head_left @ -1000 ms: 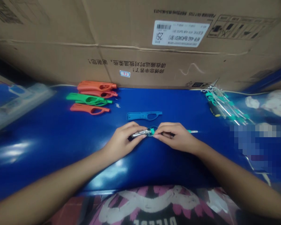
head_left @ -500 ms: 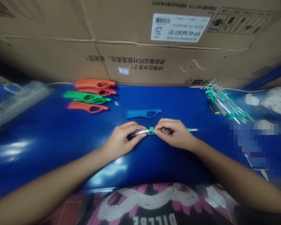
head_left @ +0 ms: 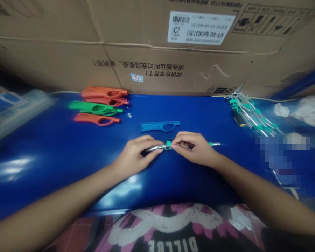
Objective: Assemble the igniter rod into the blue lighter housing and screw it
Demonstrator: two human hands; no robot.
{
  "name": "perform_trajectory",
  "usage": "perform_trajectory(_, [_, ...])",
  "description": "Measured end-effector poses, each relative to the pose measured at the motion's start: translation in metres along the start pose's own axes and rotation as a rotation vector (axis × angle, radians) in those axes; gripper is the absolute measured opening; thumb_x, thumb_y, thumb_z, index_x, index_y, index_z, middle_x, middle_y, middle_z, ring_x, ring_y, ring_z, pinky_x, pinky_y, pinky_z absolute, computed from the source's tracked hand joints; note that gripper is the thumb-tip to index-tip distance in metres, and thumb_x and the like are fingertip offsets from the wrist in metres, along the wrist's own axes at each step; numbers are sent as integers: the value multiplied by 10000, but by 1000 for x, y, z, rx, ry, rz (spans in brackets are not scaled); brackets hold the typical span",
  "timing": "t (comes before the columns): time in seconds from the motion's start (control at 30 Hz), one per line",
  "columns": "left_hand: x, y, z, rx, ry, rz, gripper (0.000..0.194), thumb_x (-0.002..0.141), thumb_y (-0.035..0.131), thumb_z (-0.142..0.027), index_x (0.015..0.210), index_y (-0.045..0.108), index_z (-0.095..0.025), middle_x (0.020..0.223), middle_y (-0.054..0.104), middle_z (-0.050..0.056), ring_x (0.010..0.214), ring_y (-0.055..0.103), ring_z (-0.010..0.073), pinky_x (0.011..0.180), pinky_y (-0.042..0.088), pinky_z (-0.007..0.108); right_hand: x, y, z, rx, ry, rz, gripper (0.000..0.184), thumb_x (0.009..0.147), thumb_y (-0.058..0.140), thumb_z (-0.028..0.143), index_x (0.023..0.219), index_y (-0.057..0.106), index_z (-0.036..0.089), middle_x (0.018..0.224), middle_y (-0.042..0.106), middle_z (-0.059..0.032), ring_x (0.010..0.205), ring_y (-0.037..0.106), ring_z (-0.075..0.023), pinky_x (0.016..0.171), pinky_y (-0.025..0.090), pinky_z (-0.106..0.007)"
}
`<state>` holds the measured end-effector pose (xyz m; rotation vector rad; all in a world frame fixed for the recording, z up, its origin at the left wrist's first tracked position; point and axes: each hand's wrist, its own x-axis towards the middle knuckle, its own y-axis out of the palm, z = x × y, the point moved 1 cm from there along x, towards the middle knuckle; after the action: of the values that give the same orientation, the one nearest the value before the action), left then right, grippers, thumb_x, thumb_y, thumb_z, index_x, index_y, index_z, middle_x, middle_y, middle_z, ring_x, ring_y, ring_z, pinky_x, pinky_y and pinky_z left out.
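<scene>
While orange handles (head_left: pixel 88 118) and green handles (head_left: pixel 82 106) lay at the left of the blue desk (head_left: pixel 68 159), near small pins (head_left: pixel 129 114), the left hand (head_left: pixel 133 151) had its fingers clamped on a silver piece (head_left: pixel 154 148), just nearer than a blue shell (head_left: pixel 151 126). At that piece's right end sat a green part (head_left: pixel 168 143), pinched by the fingers of the right hand (head_left: pixel 195 148), and a silver rod (head_left: pixel 216 144) stuck out beyond. Farther right lay a bundle of rods (head_left: pixel 252 117).
</scene>
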<state>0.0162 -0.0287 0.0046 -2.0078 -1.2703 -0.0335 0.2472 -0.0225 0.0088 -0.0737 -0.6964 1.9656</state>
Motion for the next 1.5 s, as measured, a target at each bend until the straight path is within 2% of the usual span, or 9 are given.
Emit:
perform_trajectory(0.83, [0, 0, 0, 19, 7, 12, 194, 919, 659, -203, 1092, 741, -171, 963, 736, 74, 808, 688, 148, 721, 568, 255, 0, -1, 2, -30, -16, 48, 102, 902, 614, 195, 844, 693, 166, 773, 608, -9, 535, 405, -55, 489, 337, -210])
perform_trajectory(1.5, [-3, 2, 3, 2, 31, 40, 209, 929, 644, -199, 1116, 731, -163, 966, 721, 77, 812, 685, 146, 721, 556, 251, 0, 1, 0, -42, -37, 33, 99, 900, 621, 186, 855, 707, 164, 764, 611, -7, 527, 388, -54, 493, 327, -219])
